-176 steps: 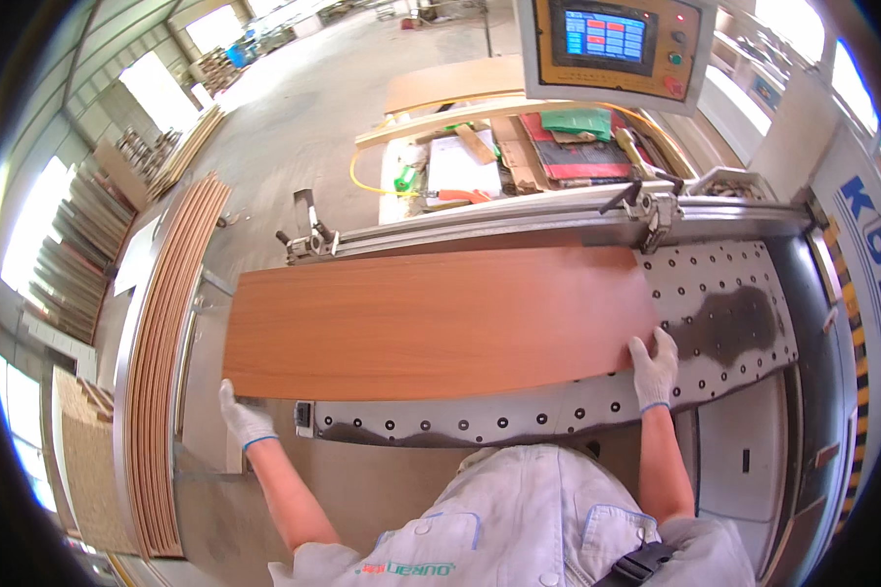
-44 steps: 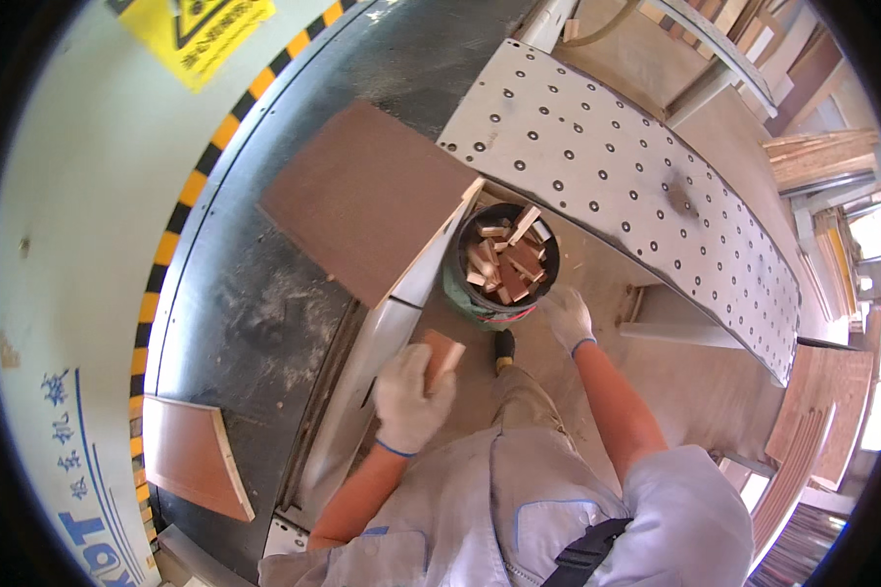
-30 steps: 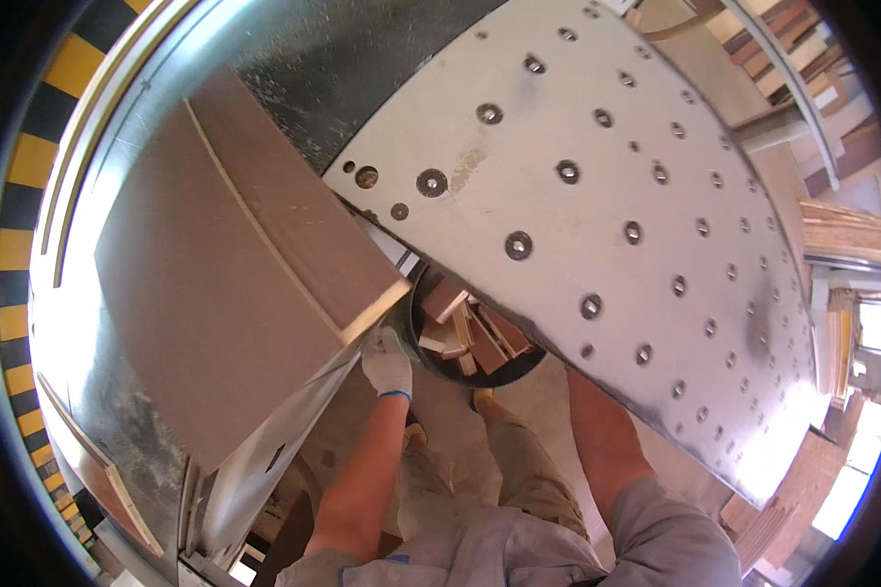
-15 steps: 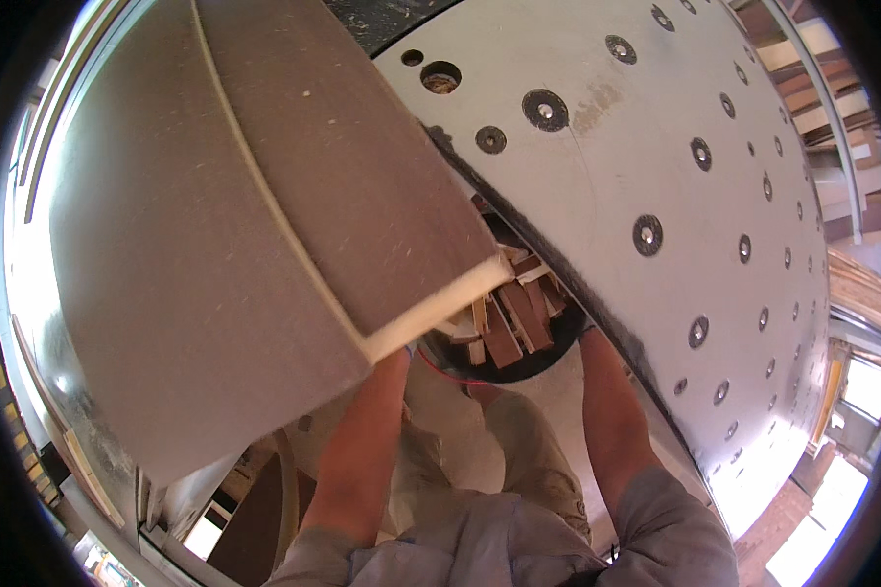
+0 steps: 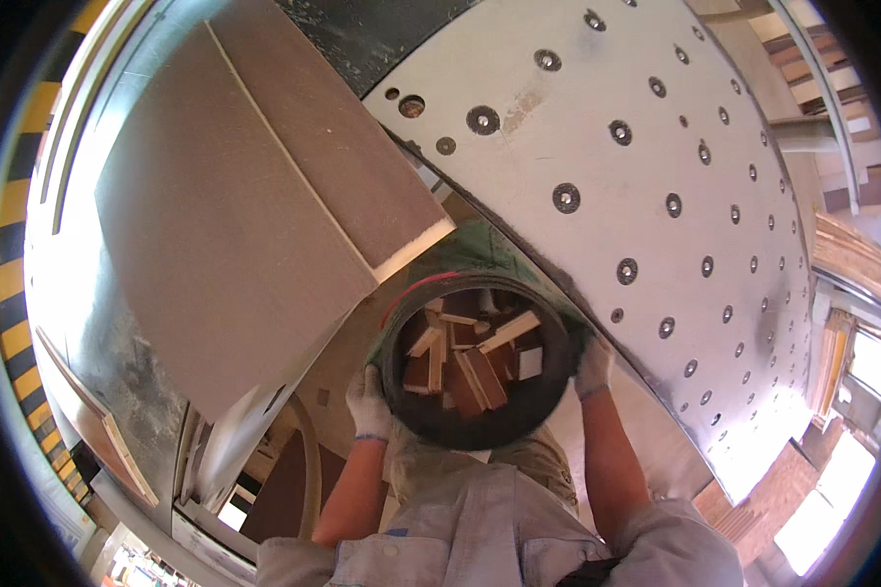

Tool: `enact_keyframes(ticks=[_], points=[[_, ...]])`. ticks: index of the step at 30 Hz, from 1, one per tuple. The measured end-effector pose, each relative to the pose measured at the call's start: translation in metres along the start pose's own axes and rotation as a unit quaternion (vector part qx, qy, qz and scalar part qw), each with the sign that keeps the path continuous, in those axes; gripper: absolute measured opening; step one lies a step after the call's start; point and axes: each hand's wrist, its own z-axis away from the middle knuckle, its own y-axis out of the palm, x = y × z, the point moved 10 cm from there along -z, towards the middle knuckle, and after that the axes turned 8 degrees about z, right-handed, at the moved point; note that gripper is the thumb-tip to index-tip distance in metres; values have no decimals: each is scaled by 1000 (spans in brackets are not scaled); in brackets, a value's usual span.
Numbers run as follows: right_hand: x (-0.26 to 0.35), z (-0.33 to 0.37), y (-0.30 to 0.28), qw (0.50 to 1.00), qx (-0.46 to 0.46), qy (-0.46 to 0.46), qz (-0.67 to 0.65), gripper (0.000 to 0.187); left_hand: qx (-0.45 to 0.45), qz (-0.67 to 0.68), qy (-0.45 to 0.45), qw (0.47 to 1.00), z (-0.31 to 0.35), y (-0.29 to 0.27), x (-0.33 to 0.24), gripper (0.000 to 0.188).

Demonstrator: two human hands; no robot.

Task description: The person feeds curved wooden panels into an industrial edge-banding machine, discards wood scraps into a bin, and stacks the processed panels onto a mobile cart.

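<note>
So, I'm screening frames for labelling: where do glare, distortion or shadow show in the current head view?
In the head view, glare whitens the table at lower right; fisheye bows its edges; the bucket is shaded inside, its offcuts readable.

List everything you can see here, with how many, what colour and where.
bucket: one, black inside, between the hands
offcuts: several, brown and pale, in the bucket
large boards: two, brown, left of centre
small board: one, brown, lower left
studded table: one, pale grey, right
machine bed: one, black, upper left
striped edging: one, yellow and black, far left
wood stack: one, tan, right edge
shirt: one, grey, bottom centre
left hand: one, white-gloved, bucket's left side
right hand: one, white-gloved, bucket's right side
</note>
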Motion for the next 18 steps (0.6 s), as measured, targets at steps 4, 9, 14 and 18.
enact_keyframes(ticks=[4, 9, 14, 18], points=[[26, -23, 65, 972, 24, -136, 191, 41, -177, 122, 24, 976, -31, 4, 18, 28], [79, -10, -35, 977, -66, -72, -190, 49, -9, -77, 65, 995, 15, 120, -129, 24], [200, 38, -58, 969, -55, -148, -188, 49, 55, -92, 145, 984, 46, 177, -198, 32], [189, -32, -23, 986, -70, -133, -78, 50, 102, -83, 116, 984, -40, 226, -144, 29]])
